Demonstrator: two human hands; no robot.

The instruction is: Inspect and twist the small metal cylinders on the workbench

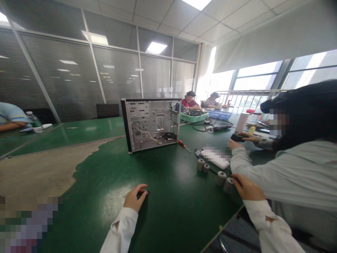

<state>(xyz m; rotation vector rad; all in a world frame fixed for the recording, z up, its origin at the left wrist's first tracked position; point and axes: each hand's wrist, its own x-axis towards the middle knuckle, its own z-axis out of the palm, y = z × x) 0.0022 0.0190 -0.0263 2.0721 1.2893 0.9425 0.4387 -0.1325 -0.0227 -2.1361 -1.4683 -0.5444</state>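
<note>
My left hand (136, 198) rests on the green table, fingers curved and apart, with nothing visible held. At the right, my right hand (247, 187) reaches to a metal cylinder (229, 185), its fingers at the cylinder's top and side. Just left of that one stands another cylinder (221, 178). Two smaller ones, a cylinder (200, 164) and a shorter one (206, 168), stand farther back. An open computer case (152, 124) stands upright beyond my hands, with loose cables inside. An orange-handled screwdriver (184, 146) lies at its right.
A white power strip (216, 158) lies behind the cylinders. A person in a pale sleeve (289, 168) sits close at my right, holding a dark object. Farther back are a green basket (193, 118), a blue basket (219, 115), black cables and other people.
</note>
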